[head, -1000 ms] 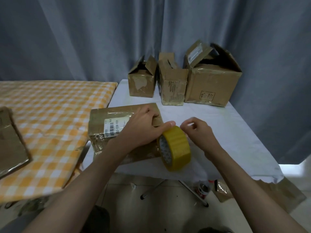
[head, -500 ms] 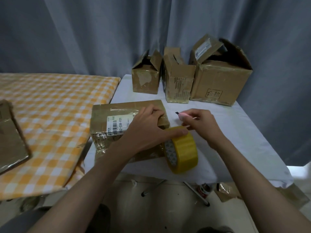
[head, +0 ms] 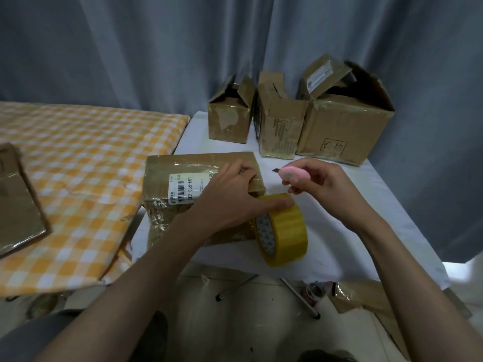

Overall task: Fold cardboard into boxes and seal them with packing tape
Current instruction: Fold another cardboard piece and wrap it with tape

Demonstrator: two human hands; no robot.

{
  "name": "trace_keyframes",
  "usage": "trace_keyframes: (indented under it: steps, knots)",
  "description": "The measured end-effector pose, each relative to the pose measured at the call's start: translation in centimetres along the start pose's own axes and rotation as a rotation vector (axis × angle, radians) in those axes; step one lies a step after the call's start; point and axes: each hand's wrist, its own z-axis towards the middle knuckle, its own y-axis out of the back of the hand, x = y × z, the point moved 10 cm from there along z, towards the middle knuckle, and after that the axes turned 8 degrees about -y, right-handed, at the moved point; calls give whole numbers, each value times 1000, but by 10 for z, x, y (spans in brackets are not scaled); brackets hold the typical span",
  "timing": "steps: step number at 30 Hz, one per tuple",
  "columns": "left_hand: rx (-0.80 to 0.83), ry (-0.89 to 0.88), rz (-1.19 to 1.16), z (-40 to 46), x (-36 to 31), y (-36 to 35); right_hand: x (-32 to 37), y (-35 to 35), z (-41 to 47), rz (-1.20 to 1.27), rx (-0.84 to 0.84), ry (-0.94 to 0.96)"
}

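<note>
A closed, taped cardboard box (head: pixel 167 178) with a white barcode label lies on the white table (head: pixel 339 231) near its front left. My left hand (head: pixel 230 197) rests on the box's right end, fingers pressing its top and the thumb stretched onto a yellow tape roll (head: pixel 283 229). The roll stands on edge against the box's right side. My right hand (head: pixel 321 184) grips a small pink utility knife (head: pixel 290 175). Its short dark blade points left, just above the roll and right of the box.
Three open, worn cardboard boxes (head: pixel 339 126) stand at the table's back. A flat cardboard piece (head: pixel 18 205) lies on the orange checked surface (head: pixel 86 165) to the left. Cardboard scraps (head: pixel 366 299) and a can lie on the floor under the table's right side.
My right hand has brought the pink knife up and over, from beside the roll to just above it, blade now showing. The left hand has stayed on the box and roll.
</note>
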Motion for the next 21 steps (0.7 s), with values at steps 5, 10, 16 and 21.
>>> trace_keyframes:
  steps: [5, 10, 16, 21]
  knots:
    - [-22, -15, 11, 1, -2, 1, 15, -12, -3, -226, 3, 129]
    - [-24, -12, 3, 1, 0, 1, 22, -13, -3, -259, -12, 184]
    - [-1, -2, 11, 2, 0, 0, 21, -9, -2, -280, -29, 166]
    - [6, -2, 13, 1, 0, -1, 26, -12, -3, -314, -26, 194]
